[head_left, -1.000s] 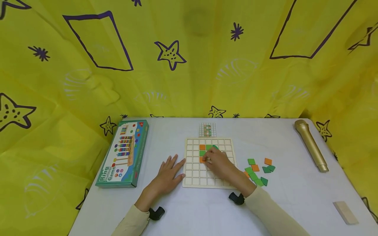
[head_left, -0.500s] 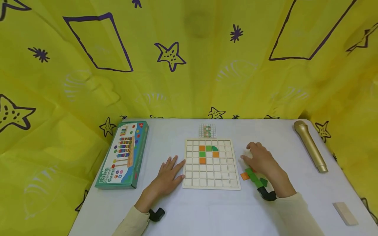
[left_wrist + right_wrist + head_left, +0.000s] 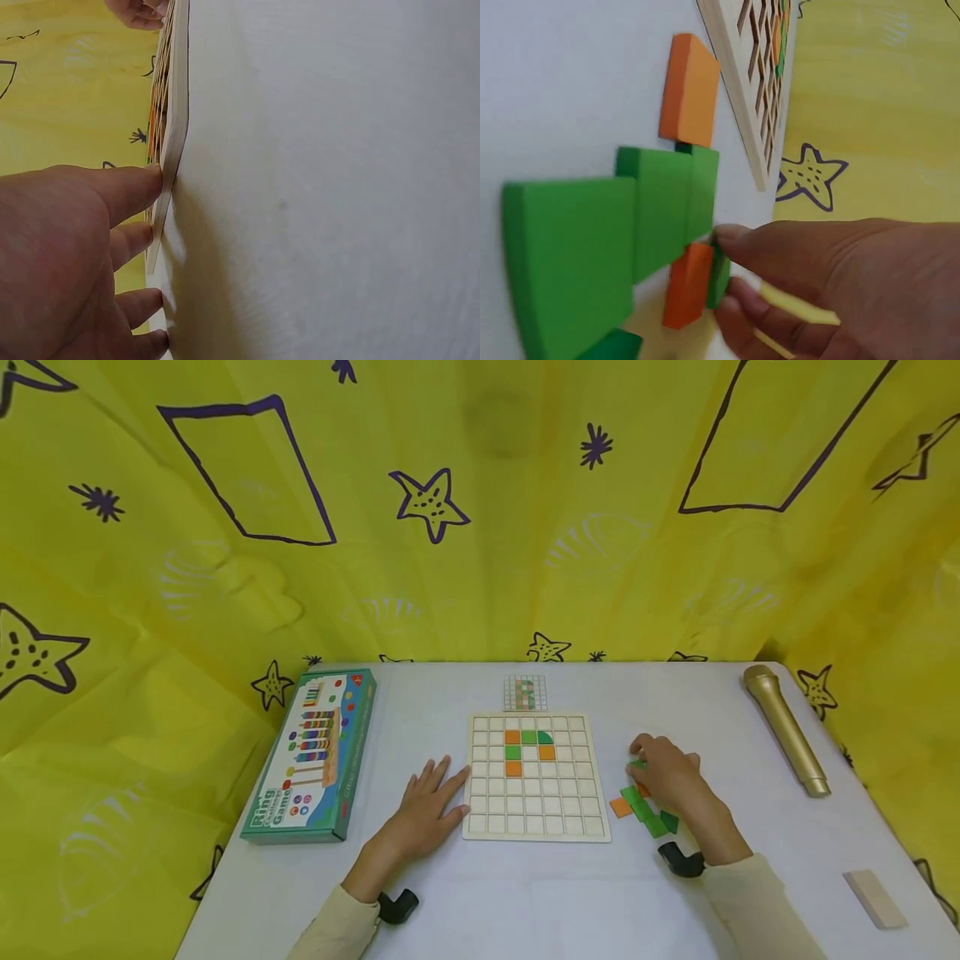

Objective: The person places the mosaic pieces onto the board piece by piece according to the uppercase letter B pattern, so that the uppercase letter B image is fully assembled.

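The square wooden grid board point(image 3: 495, 827) lies flat on the table, with several orange and green tiles set in its upper cells, among them a green quarter-round tile point(image 3: 545, 737). My left hand point(image 3: 423, 810) is spread out flat, its thumb and fingertips touching the board's left edge. Right of the board, my right hand point(image 3: 671, 774) pinches a green tile point(image 3: 719, 274) between thumb and fingers, over the loose pile. Beside it lie an orange tile point(image 3: 691, 90), another orange tile point(image 3: 688, 285) and several green tiles point(image 3: 574, 255). Part of the pile is hidden beneath the right hand.
A small pattern card point(image 3: 525, 692) sits behind the board. To the left is a Ring Challenge Game box point(image 3: 311, 760). A gold microphone point(image 3: 787, 731) lies at the right, and a small wooden block point(image 3: 875, 900) near the right front edge.
My right hand has moved from the board to the loose tiles on the right and lowered onto a green one. An orange tile in the second row, earlier covered, shows. The left hand stays put.
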A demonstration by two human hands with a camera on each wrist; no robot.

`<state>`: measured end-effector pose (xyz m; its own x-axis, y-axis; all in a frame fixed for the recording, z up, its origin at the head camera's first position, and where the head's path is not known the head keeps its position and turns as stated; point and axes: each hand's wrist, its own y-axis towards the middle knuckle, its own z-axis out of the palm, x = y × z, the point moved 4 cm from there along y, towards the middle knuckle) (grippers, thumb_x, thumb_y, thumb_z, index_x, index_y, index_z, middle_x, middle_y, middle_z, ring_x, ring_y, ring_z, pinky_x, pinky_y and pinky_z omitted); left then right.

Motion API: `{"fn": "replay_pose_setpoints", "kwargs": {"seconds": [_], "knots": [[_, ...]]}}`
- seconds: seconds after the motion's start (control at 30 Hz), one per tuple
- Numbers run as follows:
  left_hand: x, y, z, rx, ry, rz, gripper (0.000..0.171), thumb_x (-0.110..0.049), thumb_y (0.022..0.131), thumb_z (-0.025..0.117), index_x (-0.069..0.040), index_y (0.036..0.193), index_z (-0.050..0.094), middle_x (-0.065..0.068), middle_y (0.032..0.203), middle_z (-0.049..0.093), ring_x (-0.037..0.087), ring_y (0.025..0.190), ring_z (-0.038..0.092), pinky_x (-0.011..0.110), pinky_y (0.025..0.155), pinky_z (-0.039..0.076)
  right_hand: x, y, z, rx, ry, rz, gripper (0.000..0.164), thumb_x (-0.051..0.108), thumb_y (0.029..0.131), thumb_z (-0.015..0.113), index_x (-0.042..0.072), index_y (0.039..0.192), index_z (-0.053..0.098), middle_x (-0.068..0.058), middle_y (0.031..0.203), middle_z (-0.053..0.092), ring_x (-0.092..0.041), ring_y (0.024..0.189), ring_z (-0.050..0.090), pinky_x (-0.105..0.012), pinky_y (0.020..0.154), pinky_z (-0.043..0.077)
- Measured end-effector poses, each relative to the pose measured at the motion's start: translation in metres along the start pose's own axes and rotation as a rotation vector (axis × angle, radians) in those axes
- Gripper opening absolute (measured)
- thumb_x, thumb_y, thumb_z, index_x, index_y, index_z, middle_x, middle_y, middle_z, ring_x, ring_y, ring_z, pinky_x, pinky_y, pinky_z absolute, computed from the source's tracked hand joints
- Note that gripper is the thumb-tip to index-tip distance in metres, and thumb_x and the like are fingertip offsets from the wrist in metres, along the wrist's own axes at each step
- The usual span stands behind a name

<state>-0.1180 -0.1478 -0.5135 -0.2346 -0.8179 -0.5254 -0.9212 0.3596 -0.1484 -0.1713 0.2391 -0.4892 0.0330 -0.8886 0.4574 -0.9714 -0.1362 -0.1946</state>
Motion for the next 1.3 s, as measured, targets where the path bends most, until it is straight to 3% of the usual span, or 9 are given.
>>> {"fn": "replay_pose_setpoints", "kwargs": {"seconds": [0.13, 0.3, 0.43, 0.63, 0.87, 1.07, 1.3], "knots": [[-0.001, -0.001, 0.0, -0.007, -0.004, 0.011, 0.059, -0.034, 0.109, 0.058, -0.017, 0.163, 0.042, 0.021, 0.173, 0.024, 0.048, 0.161, 0.013, 0.071, 0.125, 0.012, 0.006, 0.002, 0.002, -0.008, 0.07, -0.062, 0.042, 0.009, 0.1, 0.071, -0.003, 0.136, 0.055, -0.025, 0.123, 0.062, -0.041, 0.113, 0.062, -0.06, 0.091, 0.038], [-0.001, -0.001, 0.0, -0.01, -0.002, 0.01, 0.059, -0.034, 0.109, 0.057, -0.017, 0.164, 0.042, 0.021, 0.173, 0.023, 0.047, 0.161, 0.012, 0.071, 0.126, 0.012, 0.003, 0.0, 0.003, 0.011, 0.072, -0.039, 0.038, 0.013, 0.1, 0.072, -0.004, 0.132, 0.059, -0.027, 0.124, 0.06, -0.044, 0.115, 0.059, -0.065, 0.095, 0.04], [-0.001, -0.001, -0.001, -0.014, -0.01, 0.008, 0.059, -0.034, 0.109, 0.058, -0.017, 0.163, 0.043, 0.021, 0.173, 0.024, 0.047, 0.161, 0.013, 0.071, 0.126, 0.011, 0.001, -0.001, 0.004, 0.022, 0.078, -0.069, 0.03, 0.01, 0.102, 0.069, -0.001, 0.129, 0.063, -0.024, 0.123, 0.061, -0.041, 0.113, 0.06, -0.063, 0.092, 0.043], [-0.001, 0.0, -0.001, -0.011, -0.018, 0.015, 0.059, -0.034, 0.109, 0.057, -0.017, 0.163, 0.042, 0.022, 0.173, 0.023, 0.047, 0.161, 0.012, 0.071, 0.126, 0.011, -0.005, 0.001, 0.007, 0.023, 0.159, -0.063, 0.034, 0.01, 0.104, 0.065, 0.0, 0.136, 0.058, -0.026, 0.131, 0.053, -0.041, 0.117, 0.06, -0.056, 0.091, 0.05], [-0.001, 0.0, 0.001, -0.008, -0.014, 0.01, 0.059, -0.035, 0.109, 0.057, -0.017, 0.163, 0.042, 0.021, 0.173, 0.023, 0.047, 0.161, 0.012, 0.071, 0.126, 0.011, -0.008, 0.002, 0.011, 0.017, 0.176, -0.054, 0.03, 0.01, 0.104, 0.064, -0.001, 0.131, 0.058, -0.027, 0.128, 0.054, -0.042, 0.116, 0.059, -0.064, 0.093, 0.04], [0.0, 0.0, 0.001, -0.008, -0.005, 0.013, 0.059, -0.035, 0.109, 0.057, -0.016, 0.163, 0.042, 0.022, 0.173, 0.023, 0.047, 0.161, 0.012, 0.071, 0.126, 0.011, -0.004, 0.007, 0.018, -0.021, 0.209, -0.107, 0.029, 0.008, 0.104, 0.065, -0.002, 0.131, 0.061, -0.025, 0.126, 0.057, -0.039, 0.114, 0.061, -0.053, 0.092, 0.052], [0.0, 0.0, 0.001, -0.01, -0.002, 0.02, 0.059, -0.034, 0.109, 0.057, -0.016, 0.163, 0.042, 0.022, 0.173, 0.023, 0.048, 0.161, 0.012, 0.071, 0.125, 0.012, 0.009, 0.014, 0.022, -0.048, 0.236, -0.149, 0.028, 0.007, 0.103, 0.066, -0.004, 0.129, 0.064, -0.023, 0.121, 0.059, -0.035, 0.11, 0.061, -0.051, 0.094, 0.052]]}}
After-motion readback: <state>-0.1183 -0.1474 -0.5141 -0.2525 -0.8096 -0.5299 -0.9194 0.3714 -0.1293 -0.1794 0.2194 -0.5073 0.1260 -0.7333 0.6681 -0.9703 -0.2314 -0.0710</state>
